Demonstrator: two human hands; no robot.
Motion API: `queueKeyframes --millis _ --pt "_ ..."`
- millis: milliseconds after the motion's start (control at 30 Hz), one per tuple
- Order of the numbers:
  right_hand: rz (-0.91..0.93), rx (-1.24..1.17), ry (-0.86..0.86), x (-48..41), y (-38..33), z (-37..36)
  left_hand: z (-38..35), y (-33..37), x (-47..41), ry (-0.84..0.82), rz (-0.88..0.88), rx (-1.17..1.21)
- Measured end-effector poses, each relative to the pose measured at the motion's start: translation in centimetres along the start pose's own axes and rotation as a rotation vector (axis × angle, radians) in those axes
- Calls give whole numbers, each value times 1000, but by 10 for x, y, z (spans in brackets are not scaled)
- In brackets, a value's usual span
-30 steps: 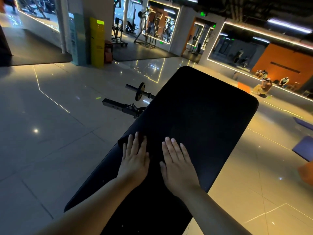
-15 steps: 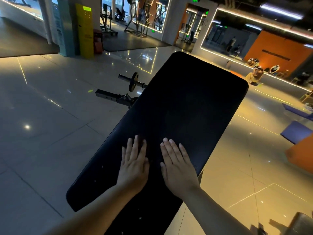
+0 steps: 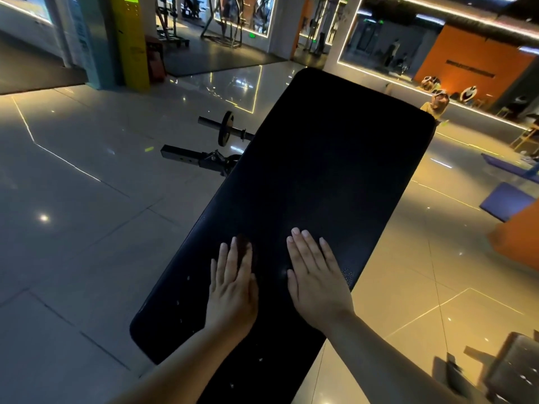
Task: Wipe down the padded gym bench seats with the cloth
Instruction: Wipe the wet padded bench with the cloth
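Left hand point(image 3: 233, 290) and right hand point(image 3: 316, 281) side by side, flat on near end of padded bench seat point(image 3: 335, 158). Fingers straight, close together, pressing down. Dark cloth point(image 3: 243, 244) barely distinguishable, seemingly under left fingers. Seat's long axis runs ahead of fingertips, up-right; most of the pad lies that way.

The person's two forearms point(image 3: 393, 363) are bare as far as they show, and the left hand point(image 3: 233, 290) and right hand point(image 3: 318, 284) are bare too, with slim fingers point(image 3: 306, 249) ending in short, rounded nails.
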State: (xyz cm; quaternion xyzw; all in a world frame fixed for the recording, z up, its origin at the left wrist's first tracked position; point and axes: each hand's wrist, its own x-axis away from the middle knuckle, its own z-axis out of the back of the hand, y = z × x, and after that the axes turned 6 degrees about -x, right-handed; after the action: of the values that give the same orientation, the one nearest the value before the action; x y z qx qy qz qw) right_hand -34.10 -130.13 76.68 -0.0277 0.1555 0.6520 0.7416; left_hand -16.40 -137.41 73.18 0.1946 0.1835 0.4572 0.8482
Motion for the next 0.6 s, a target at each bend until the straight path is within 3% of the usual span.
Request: queueKeyframes --millis 67,233,467,600 --pt "-1 5 9 0 0 -1 -5 13 11 -18 -21 -6" --pt "18 -15 2 2 1 -1 -21 -10 37 -53 -404 -308" --pt "46 -63 28 1 3 -1 -7 3 2 17 62 -103" --pt "63 -109 29 2 5 -1 -6 13 24 -44 -71 -183"
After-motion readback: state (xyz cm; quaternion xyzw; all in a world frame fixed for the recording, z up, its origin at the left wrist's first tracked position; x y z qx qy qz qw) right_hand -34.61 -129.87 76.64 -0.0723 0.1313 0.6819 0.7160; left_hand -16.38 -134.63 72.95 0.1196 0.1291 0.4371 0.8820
